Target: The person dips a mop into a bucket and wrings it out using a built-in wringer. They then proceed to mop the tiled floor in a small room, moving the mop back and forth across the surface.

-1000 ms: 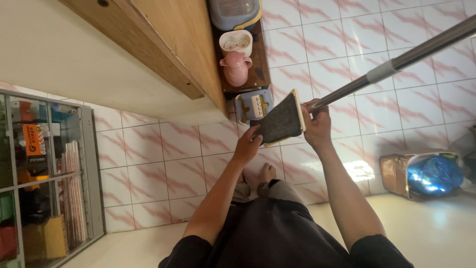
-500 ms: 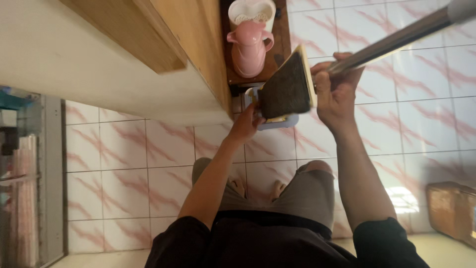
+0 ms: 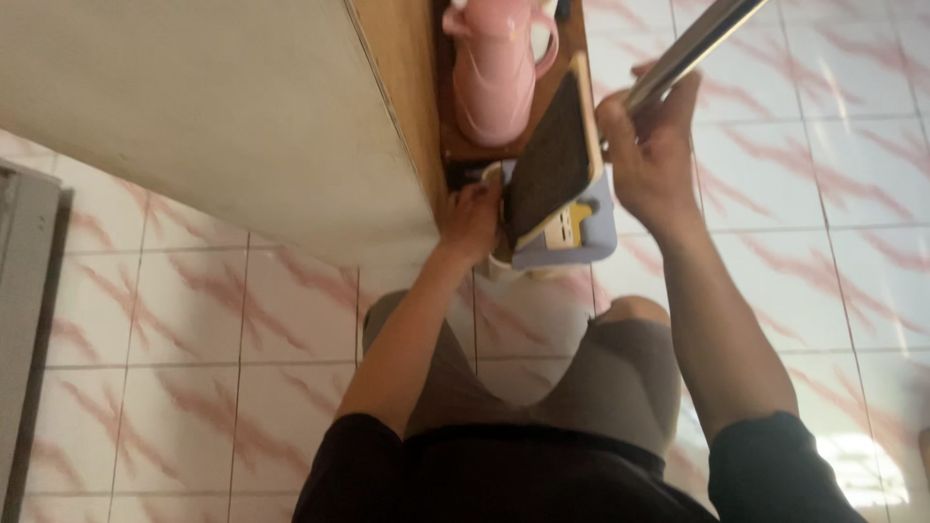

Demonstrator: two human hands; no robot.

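Right hand (image 3: 651,145), grip wrapped tight around the metal mop pole (image 3: 690,46); left hand (image 3: 472,218), grip pinching the lower edge of the flat mop head (image 3: 554,160), dark pad tilted above a blue-grey wringer bucket (image 3: 570,228); behind, pink jug (image 3: 494,73) on wooden shelf (image 3: 455,145), pink-veined tiled floor (image 3: 823,194).

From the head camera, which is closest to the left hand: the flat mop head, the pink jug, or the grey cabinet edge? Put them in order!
From the left hand:
1. Dark flat mop head, touching it, just right.
2. Pink plastic jug, above on the wooden shelf.
3. Grey cabinet edge, far left.
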